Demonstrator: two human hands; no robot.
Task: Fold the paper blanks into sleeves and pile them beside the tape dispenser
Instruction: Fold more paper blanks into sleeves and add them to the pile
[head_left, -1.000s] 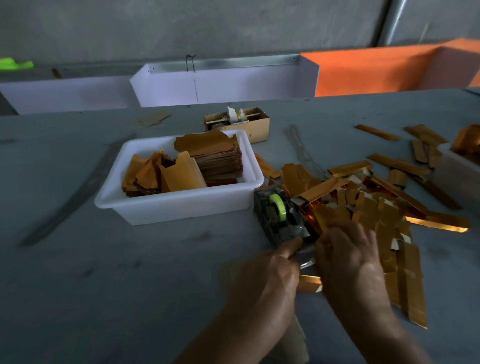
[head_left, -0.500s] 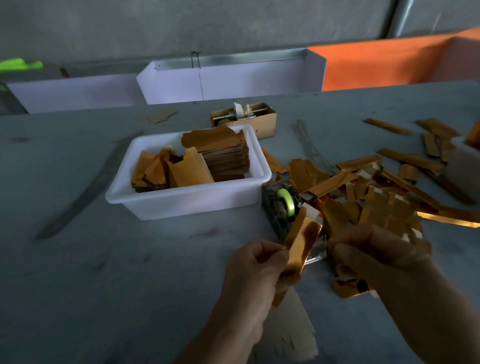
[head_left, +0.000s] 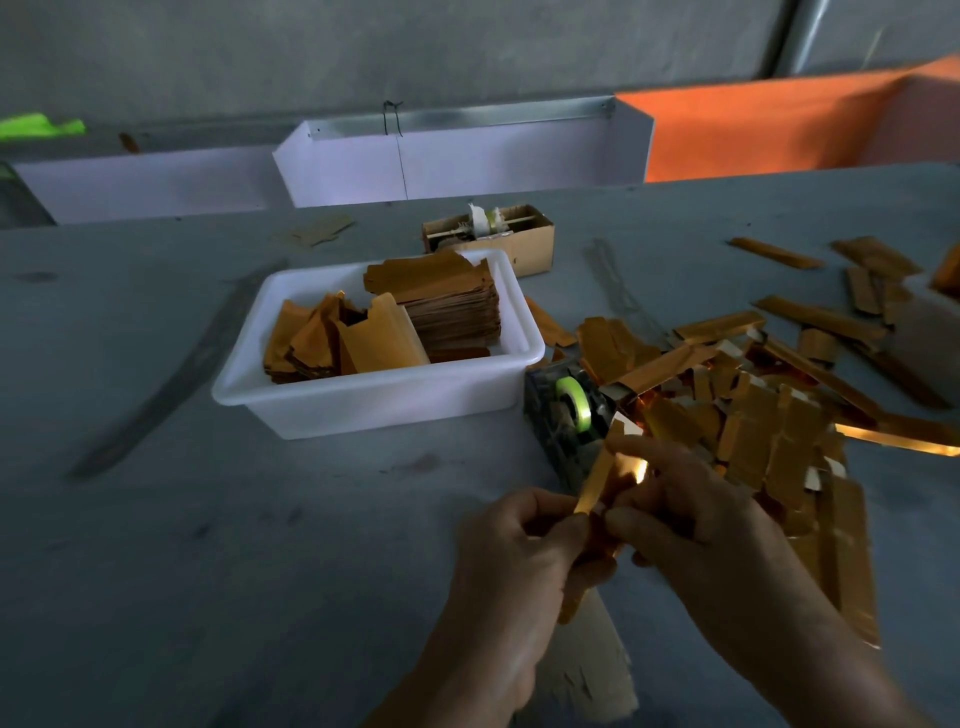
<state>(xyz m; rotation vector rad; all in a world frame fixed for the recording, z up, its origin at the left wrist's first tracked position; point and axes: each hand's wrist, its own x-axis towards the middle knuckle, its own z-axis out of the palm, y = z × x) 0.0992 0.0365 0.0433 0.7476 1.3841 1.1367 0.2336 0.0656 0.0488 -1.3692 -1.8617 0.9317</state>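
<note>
Now paper blank (head_left: 605, 486) pinched between both hands (head_left: 524, 551) (head_left: 691, 525).

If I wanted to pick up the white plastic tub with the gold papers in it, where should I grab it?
Probably grip the white plastic tub by the rolled lip on its two short ends, reaching down from above: its walls are smooth and sloped.

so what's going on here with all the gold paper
A person is folding gold paper blanks into sleeves at a grey table. Both the left hand and right hand pinch one gold blank just in front of the tape dispenser. A heap of folded sleeves lies to the dispenser's right, and a white tub on its left holds stacked blanks.
</note>
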